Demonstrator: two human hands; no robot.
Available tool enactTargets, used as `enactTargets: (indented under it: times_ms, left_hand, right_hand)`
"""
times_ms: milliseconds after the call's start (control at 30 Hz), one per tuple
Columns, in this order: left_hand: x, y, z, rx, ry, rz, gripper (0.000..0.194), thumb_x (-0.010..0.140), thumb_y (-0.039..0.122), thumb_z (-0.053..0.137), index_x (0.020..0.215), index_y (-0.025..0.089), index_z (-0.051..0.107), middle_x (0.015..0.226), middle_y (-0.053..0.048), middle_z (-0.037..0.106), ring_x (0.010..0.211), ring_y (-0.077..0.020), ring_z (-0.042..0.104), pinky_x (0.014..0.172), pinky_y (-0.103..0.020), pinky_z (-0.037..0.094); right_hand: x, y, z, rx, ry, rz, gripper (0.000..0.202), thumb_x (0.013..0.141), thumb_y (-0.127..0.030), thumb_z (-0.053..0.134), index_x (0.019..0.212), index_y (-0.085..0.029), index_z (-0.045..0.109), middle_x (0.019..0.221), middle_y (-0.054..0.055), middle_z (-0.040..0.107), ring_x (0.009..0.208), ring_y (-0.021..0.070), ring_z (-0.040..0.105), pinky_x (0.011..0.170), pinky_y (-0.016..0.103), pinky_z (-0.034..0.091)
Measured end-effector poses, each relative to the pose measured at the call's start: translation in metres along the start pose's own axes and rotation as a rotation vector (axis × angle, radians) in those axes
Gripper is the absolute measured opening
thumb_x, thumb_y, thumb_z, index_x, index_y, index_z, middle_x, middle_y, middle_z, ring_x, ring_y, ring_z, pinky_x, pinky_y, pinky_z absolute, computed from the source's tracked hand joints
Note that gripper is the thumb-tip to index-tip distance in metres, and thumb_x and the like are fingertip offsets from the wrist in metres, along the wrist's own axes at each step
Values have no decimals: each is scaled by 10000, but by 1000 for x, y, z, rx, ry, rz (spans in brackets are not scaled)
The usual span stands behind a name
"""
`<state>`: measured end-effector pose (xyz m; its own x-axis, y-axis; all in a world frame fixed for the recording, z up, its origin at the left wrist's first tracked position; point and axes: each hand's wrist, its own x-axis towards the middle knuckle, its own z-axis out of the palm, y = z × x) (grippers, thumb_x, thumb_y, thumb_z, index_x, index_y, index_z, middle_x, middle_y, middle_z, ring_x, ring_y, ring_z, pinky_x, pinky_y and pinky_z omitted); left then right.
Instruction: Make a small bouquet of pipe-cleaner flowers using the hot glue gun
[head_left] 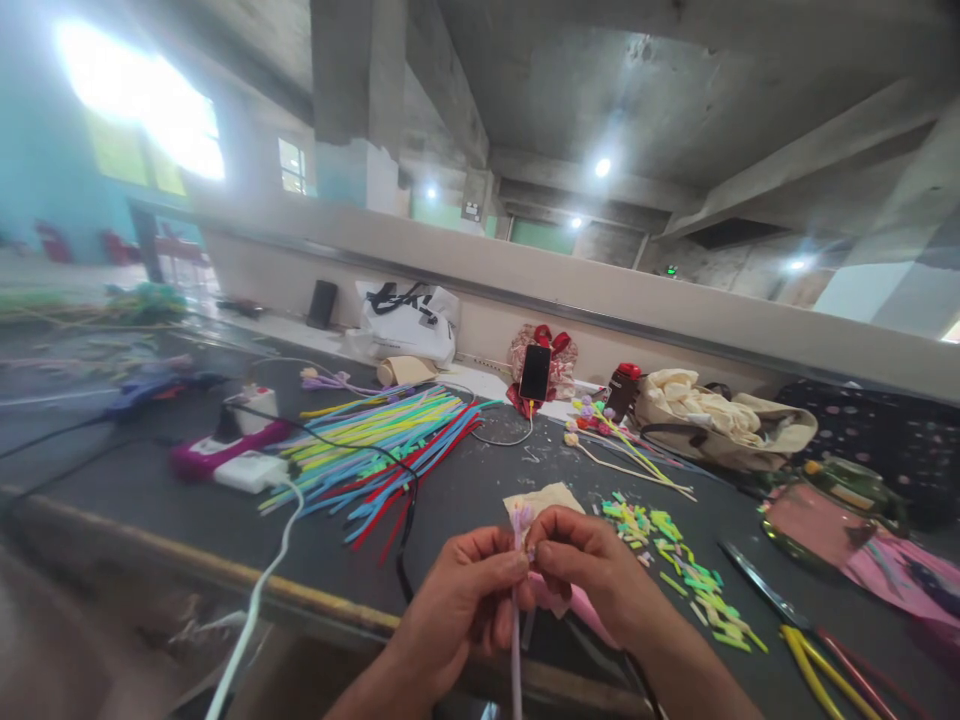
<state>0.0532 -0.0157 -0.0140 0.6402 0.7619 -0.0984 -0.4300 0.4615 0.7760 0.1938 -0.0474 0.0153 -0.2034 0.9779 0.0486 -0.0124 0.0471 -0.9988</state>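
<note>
Stem [516,650]: lilac, held near upright at lower centre of the frame
Left hand [476,590]: stem pinched between thumb and fingers
Right hand [585,560]: fingertips closed on stem, just below tufted top [521,514]
Cut pieces [696,572]: scattered at lower right

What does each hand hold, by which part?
Left hand: lilac stem, just below its top. Right hand: beside that top; whether it grips cannot be told.

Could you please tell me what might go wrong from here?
The lilac stem, gripped by the left hand with the right hand at its top, could bend or slip. The right forearm might scatter the short loose pieces beside it. The black cord crosses the colourful strips, so a tug could drag some.
</note>
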Motion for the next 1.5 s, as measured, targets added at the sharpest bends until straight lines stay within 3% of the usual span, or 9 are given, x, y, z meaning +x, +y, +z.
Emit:
enactTargets:
  times_ms: [267,367,467,567,667,867,1067,1400,1500]
  left_hand:
    - [1,-3,-3,-29,36,-18,176,614,236,643,512,119,562,384,11,570,223,-16,383,254,-106,245]
    - [2,-2,-4,-60,38,-42,215,635,259,630,491,122,548,345,28,529,206,-10,337,240,-110,214]
    - [2,-2,-3,-97,11,-42,227,633,239,623,461,124,533,319,36,501,192,-6,315,231,-113,184]
    - [2,-3,-3,-96,-26,-45,226,630,240,626,462,117,537,336,26,514,195,0,311,232,-114,170]
    - [2,-4,-4,-98,-41,-79,192,625,248,638,512,117,555,370,22,535,216,0,330,247,-114,174]
    - [2,-5,-5,-121,-83,-120,140,656,220,617,578,109,586,381,24,539,218,-1,334,245,-108,191]
    - [-1,0,1,-203,-93,-190,114,598,183,645,534,97,608,344,12,543,210,-3,350,226,-85,220]
    - [1,-4,-1,-224,-210,-232,138,677,147,577,580,73,642,379,-9,547,298,-27,478,327,-78,372]
    - [1,-5,-2,-231,-206,-267,141,676,152,577,585,64,638,385,-7,545,296,-25,475,307,-70,350]
  right_hand:
    - [6,18,-5,152,38,55,193,691,-321,618,717,-132,584,563,-9,545,408,63,449,397,174,309]
    - [1,10,-7,-109,184,-86,149,729,-295,585,747,-154,629,630,6,580,492,92,521,436,185,368]
    - [-6,-1,-10,-503,273,-353,70,736,-227,582,759,-195,639,696,13,596,599,117,557,503,198,413]
    - [-10,-6,-10,-769,210,-558,66,750,-195,570,783,-214,623,735,28,604,674,137,565,580,225,441]
    - [-11,-5,-7,-876,152,-616,77,775,-181,540,791,-213,608,748,32,600,665,123,564,588,214,442]
    - [-10,-6,-7,-1021,126,-597,74,796,-169,495,755,-197,551,724,22,579,674,124,545,598,220,406]
    - [-5,-28,-25,-1075,63,-601,96,814,-142,473,762,-191,538,771,18,584,719,111,537,630,209,400]
    - [2,-47,-28,-1272,-154,-587,98,809,-172,502,773,-197,590,798,14,625,772,120,533,684,227,388]
    - [3,-49,-27,-1309,-207,-593,112,820,-183,488,762,-193,584,788,10,628,757,121,524,688,240,379]
